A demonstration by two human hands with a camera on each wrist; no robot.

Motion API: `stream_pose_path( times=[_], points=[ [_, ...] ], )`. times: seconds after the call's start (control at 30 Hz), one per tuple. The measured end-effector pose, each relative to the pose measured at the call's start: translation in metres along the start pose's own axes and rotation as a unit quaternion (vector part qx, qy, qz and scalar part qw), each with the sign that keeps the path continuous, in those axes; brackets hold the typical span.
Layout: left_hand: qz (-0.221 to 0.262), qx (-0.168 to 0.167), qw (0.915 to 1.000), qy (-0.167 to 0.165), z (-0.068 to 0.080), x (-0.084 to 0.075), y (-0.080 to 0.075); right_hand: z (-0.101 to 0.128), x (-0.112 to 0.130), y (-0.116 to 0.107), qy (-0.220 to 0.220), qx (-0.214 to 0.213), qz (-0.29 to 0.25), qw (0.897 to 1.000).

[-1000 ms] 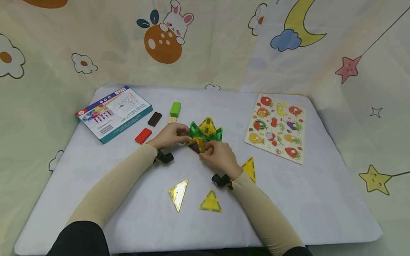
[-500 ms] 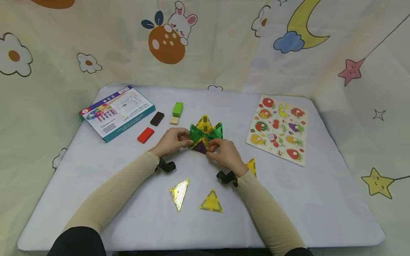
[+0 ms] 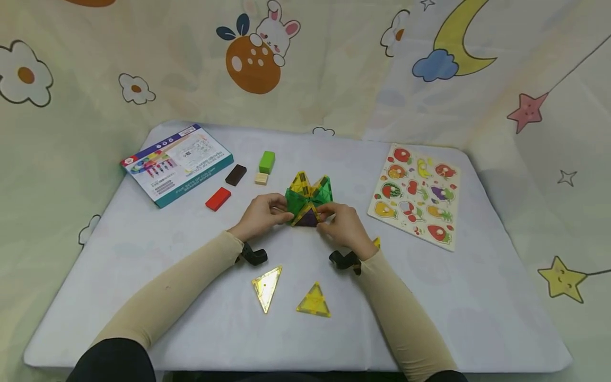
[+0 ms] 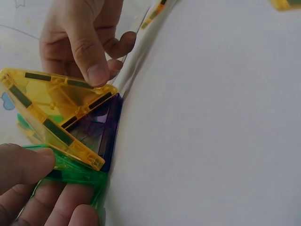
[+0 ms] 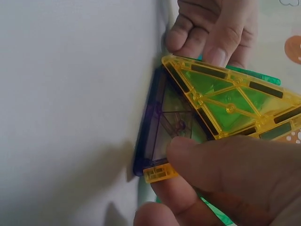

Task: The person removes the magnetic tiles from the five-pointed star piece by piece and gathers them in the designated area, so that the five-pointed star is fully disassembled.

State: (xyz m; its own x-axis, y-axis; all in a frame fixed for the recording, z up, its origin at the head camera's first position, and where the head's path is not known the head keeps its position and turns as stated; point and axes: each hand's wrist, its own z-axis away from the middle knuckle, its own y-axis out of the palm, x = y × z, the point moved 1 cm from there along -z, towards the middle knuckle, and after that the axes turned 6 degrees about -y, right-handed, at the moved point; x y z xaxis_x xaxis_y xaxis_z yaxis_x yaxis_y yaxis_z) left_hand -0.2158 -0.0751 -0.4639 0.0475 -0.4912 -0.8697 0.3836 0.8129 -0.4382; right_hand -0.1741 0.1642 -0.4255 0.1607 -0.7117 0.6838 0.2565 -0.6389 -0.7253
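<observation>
A crown-shaped build of see-through magnetic tiles [image 3: 295, 201] stands on the white table, with upright green and yellow triangles around a middle and a purple tile [image 3: 306, 218] facing front. From its left side my left hand [image 3: 260, 216] grips it, thumb and fingers around a green tile [image 4: 77, 176] in the left wrist view. On the right, my right hand [image 3: 347, 225] pinches a yellow corner [image 5: 160, 173] beside the purple tile. Two loose triangles lie nearer the front: a shiny yellow one [image 3: 267, 289] and a smaller yellow one [image 3: 314, 301].
Behind my right wrist a yellow tile tip [image 3: 377, 242] shows. At back left are a flat box [image 3: 179, 164] and red [image 3: 218, 199], dark brown [image 3: 236, 174], green [image 3: 267, 162] and beige [image 3: 261, 179] blocks. A fruit puzzle board [image 3: 415, 196] lies at right.
Between my hands the tile build has turned, bringing its purple tile round to face front. Both hands have shifted slightly right, and my right forearm now covers more of the yellow tile behind it.
</observation>
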Motion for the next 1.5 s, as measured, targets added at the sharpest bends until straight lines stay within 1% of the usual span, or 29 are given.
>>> stream_pose_path(
  times=[0.27, 0.37, 0.43, 0.5, 0.57, 0.63, 0.67, 0.7, 0.73, 0.77, 0.8, 0.83, 0.87, 0.9, 0.93, 0.97, 1.0, 1.03, 1.1, 1.17, 1.33, 1.5],
  points=[
    [0.004, -0.022, 0.9997, 0.007, 0.001, -0.002, 0.007, -0.001, -0.002, -0.001, 0.005, -0.005, 0.006, 1.0],
    [0.002, -0.019, 0.9998, 0.01, 0.003, -0.002, 0.006, -0.001, -0.002, 0.0, 0.011, -0.009, 0.007, 1.0],
    [0.0, -0.012, 0.9999, 0.01, 0.005, -0.003, 0.003, 0.0, -0.003, 0.0, 0.016, -0.011, 0.007, 1.0],
    [-0.005, -0.015, 0.9998, 0.008, 0.008, -0.004, -0.003, 0.001, -0.003, 0.001, 0.02, -0.013, 0.01, 1.0],
    [-0.022, -0.032, 0.9991, 0.014, 0.012, -0.006, -0.012, 0.002, -0.004, 0.002, 0.02, -0.017, 0.018, 0.999],
    [-0.049, -0.067, 0.9956, 0.044, 0.015, -0.011, -0.02, 0.004, -0.003, 0.001, 0.02, -0.027, 0.029, 0.999],
    [-0.07, -0.085, 0.9914, 0.071, 0.016, -0.015, -0.024, 0.004, -0.003, 0.001, 0.018, -0.034, 0.033, 0.999],
    [-0.099, -0.101, 0.9843, 0.106, 0.016, -0.019, -0.027, 0.005, -0.003, 0.0, 0.015, -0.043, 0.036, 0.998],
    [-0.135, -0.114, 0.9735, 0.145, 0.014, -0.025, -0.029, 0.005, -0.003, -0.001, 0.012, -0.051, 0.038, 0.998],
    [-0.172, -0.124, 0.9592, 0.187, 0.013, -0.031, -0.031, 0.005, -0.003, -0.002, 0.008, -0.059, 0.038, 0.997],
    [-0.21, -0.128, 0.9427, 0.225, 0.011, -0.038, -0.032, 0.005, -0.002, -0.003, 0.004, -0.065, 0.038, 0.997],
    [-0.251, -0.127, 0.9242, 0.258, 0.008, -0.045, -0.032, 0.005, -0.002, -0.003, 0.0, -0.07, 0.037, 0.997],
    [-0.29, -0.12, 0.9059, 0.285, 0.006, -0.051, -0.031, 0.004, -0.001, -0.003, -0.002, -0.073, 0.037, 0.997],
    [-0.322, -0.105, 0.8903, 0.304, 0.003, -0.056, -0.03, 0.004, -0.001, -0.003, -0.004, -0.074, 0.037, 0.997],
    [-0.347, -0.086, 0.8797, 0.314, 0.0, -0.061, -0.027, 0.003, -0.001, -0.002, -0.006, -0.077, 0.037, 0.996],
    [-0.368, -0.063, 0.8732, 0.314, -0.002, -0.064, -0.025, 0.002, -0.001, -0.001, -0.008, -0.08, 0.038, 0.996],
    [-0.386, -0.04, 0.8688, 0.308, -0.004, -0.066, -0.022, 0.001, -0.001, 0.0, -0.01, -0.083, 0.037, 0.996],
    [-0.399, -0.019, 0.8663, 0.299, -0.006, -0.067, -0.02, 0.001, 0.0, 0.002, -0.013, -0.087, 0.035, 0.995],
    [-0.415, 0.012, 0.8659, 0.279, -0.009, -0.068, -0.016, 0.0, 0.001, 0.005, -0.02, -0.096, 0.03, 0.995],
    [-0.426, 0.026, 0.8663, 0.26, -0.01, -0.068, -0.014, 0.0, 0.002, 0.007, -0.027, -0.102, 0.028, 0.994],
    [-0.431, 0.024, 0.8666, 0.251, -0.011, -0.066, -0.012, 0.001, 0.005, 0.01, -0.033, -0.107, 0.033, 0.993],
    [-0.438, 0.016, 0.861, 0.259, -0.01, -0.063, -0.009, 0.001, 0.006, 0.01, -0.036, -0.11, 0.042, 0.992]
  ],
)
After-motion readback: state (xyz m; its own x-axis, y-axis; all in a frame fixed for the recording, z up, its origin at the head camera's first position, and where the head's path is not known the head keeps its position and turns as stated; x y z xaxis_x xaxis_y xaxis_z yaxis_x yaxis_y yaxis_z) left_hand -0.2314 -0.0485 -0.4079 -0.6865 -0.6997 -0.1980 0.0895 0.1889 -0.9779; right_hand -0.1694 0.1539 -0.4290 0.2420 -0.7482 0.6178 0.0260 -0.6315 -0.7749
